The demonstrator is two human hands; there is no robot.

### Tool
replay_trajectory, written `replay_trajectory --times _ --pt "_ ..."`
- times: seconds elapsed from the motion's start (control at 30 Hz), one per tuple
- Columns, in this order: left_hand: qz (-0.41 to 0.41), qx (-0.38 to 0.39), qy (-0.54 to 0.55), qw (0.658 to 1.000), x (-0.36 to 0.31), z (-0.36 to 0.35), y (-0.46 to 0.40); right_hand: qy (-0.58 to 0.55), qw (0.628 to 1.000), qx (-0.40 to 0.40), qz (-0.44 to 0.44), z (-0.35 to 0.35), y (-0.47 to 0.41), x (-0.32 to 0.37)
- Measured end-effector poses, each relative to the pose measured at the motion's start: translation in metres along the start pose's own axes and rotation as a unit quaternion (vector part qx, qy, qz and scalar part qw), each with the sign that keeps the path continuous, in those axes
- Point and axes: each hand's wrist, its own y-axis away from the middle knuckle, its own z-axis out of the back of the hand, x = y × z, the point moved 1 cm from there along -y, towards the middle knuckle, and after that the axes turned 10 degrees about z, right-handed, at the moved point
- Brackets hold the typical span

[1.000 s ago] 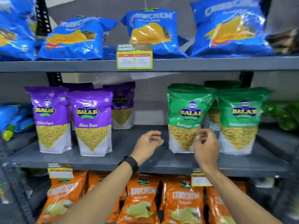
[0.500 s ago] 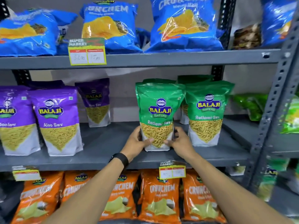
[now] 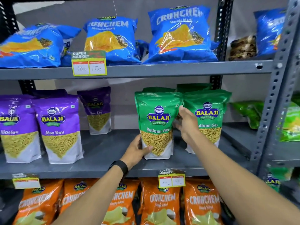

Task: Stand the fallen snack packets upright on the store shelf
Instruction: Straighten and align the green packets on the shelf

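Observation:
A green Ratlami Sev packet point(image 3: 155, 117) stands upright on the grey middle shelf point(image 3: 100, 153). My left hand point(image 3: 138, 150) grips its lower left corner, thumb across the front. My right hand point(image 3: 186, 124) holds its right edge, between it and a second green packet point(image 3: 209, 111) standing close beside it. More green packets stand behind both. To the left, purple Aloo Sev packets point(image 3: 56, 127) stand upright, one further back point(image 3: 97, 109).
Blue Crunchem bags point(image 3: 180, 34) lean on the top shelf, orange Crunchem bags point(image 3: 160, 203) fill the bottom one. Price tags point(image 3: 89, 64) hang on shelf edges. A perforated upright post point(image 3: 274, 98) bounds the right side, with green packets lying beyond it point(image 3: 250, 111).
Both hands reached to the green packet and took hold of it. My right hand has since slid up from its lower right corner to its upper right edge. The view shifted right.

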Motion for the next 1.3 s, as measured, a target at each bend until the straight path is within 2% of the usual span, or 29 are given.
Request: replay_trajectory --times 0.13,0.43,0.6,0.7,0.77,0.8,0.87,0.93,0.97,1.0,1.03,1.1,1.17,1.23,1.3 --pt "0.003 0.000 -0.007 1.000 0.001 0.001 -0.001 0.055 0.996 -0.062 0.044 -0.011 -0.016 0.012" --pt "0.003 0.005 -0.005 1.000 0.000 0.001 0.003 0.111 0.988 0.032 0.100 0.017 0.014 0.009" --pt "0.006 -0.007 -0.003 1.000 0.003 0.000 0.006 0.180 0.976 0.093 0.077 0.066 0.028 -0.018" --pt "0.007 -0.010 -0.013 1.000 0.002 0.000 0.008 0.191 0.974 0.076 0.092 0.091 0.031 -0.024" --pt "0.011 -0.013 -0.007 1.000 0.002 0.000 0.012 0.216 0.969 0.029 0.113 0.107 0.030 -0.024" --pt "0.011 -0.040 0.004 0.999 0.000 -0.002 0.016 0.238 0.963 0.000 0.125 0.117 0.029 -0.024" --pt "-0.005 -0.182 0.022 0.983 -0.007 -0.010 0.029 0.276 0.948 -0.058 0.148 0.137 0.027 -0.023" --pt "-0.041 -0.340 0.016 0.939 -0.019 -0.029 0.049 0.290 0.935 -0.113 0.169 0.153 0.023 -0.019" --pt "-0.067 -0.373 0.011 0.925 -0.027 -0.043 0.059 0.287 0.932 -0.134 0.179 0.160 0.020 -0.017" --pt "-0.087 -0.365 -0.005 0.927 -0.037 -0.060 0.067 0.277 0.931 -0.145 0.189 0.164 0.017 -0.012" --pt "-0.088 -0.314 -0.026 0.945 -0.042 -0.078 0.067 0.268 0.933 -0.146 0.190 0.166 0.010 -0.009" --pt "-0.030 -0.152 -0.069 0.986 -0.051 -0.115 0.054 0.259 0.943 -0.112 0.176 0.168 -0.008 0.002" --pt "0.049 -0.004 -0.068 0.996 -0.051 -0.149 0.031 0.230 0.961 -0.073 0.135 0.166 -0.029 0.019" --pt "0.094 0.024 -0.054 0.994 -0.052 -0.175 0.004 0.176 0.979 -0.043 0.098 0.162 -0.043 0.035" --pt "0.084 0.005 -0.085 0.993 -0.054 -0.190 -0.016 0.175 0.982 -0.011 0.071 0.162 -0.047 0.033"
